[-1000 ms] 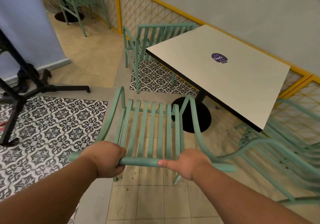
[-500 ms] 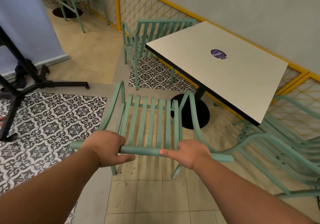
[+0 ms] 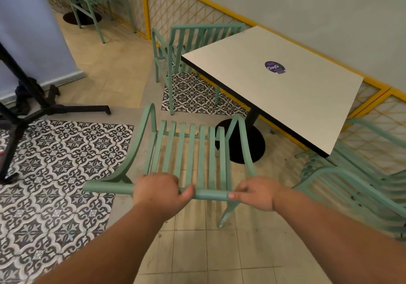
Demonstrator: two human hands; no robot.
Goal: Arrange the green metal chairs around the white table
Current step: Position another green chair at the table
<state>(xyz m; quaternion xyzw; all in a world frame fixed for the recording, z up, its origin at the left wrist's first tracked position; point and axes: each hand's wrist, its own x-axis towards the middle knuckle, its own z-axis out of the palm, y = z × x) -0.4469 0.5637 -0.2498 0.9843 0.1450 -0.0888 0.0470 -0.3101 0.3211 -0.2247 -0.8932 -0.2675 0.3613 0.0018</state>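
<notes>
Left hand (image 3: 158, 188) and right hand (image 3: 256, 192) both grip chair (image 3: 191, 149) by its back rail. Push straight, square to table (image 3: 285, 99), clear of base (image 3: 257, 145).

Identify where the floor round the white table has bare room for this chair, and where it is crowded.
Free: floor along the white table facing the held chair, between the far chair and the black base; beige floor between far chair and blue panel. Crowded: the table's right end, where green chairs bunch; the black stand at left.
</notes>
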